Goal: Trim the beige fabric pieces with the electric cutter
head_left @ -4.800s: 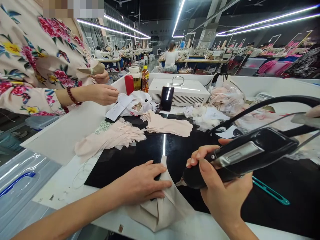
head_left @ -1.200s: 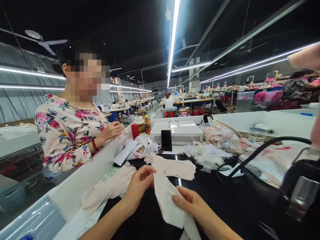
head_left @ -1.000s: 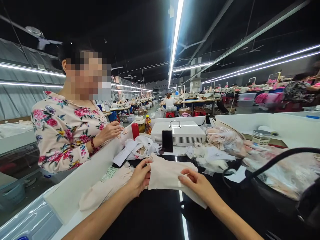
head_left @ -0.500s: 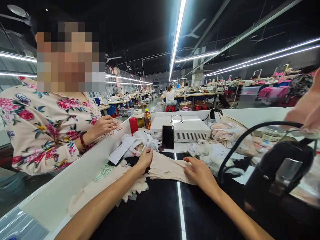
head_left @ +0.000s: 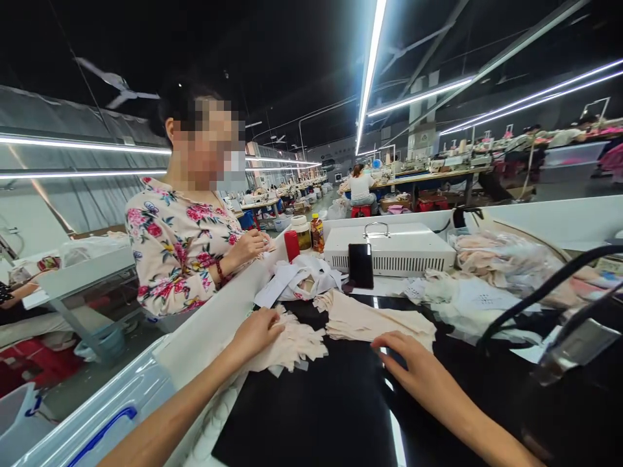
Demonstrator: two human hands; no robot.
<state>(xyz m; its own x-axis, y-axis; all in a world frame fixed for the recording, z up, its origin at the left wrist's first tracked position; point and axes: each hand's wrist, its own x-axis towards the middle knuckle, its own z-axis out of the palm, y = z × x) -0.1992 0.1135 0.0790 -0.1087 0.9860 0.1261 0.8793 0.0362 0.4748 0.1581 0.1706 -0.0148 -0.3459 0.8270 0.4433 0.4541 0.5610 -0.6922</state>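
- our left hand [head_left: 256, 332] curls its fingers beside the centre-left fabric pile [head_left: 298, 338]; grip, we cannot tell
- our right hand [head_left: 416, 366], fingers parted, empty, nears the central fabric stack [head_left: 372, 319]

Matt, soft-looking cloth makes up the flat stack [head_left: 379, 318] and the ragged-edged pile [head_left: 294, 344]; the black tabletop [head_left: 302, 415] is smooth and glossy, mirroring light, the vented box [head_left: 399, 240] smooth with a shiny metal handle [head_left: 377, 225], the bag [head_left: 506, 256] thin, crinkled clear plastic
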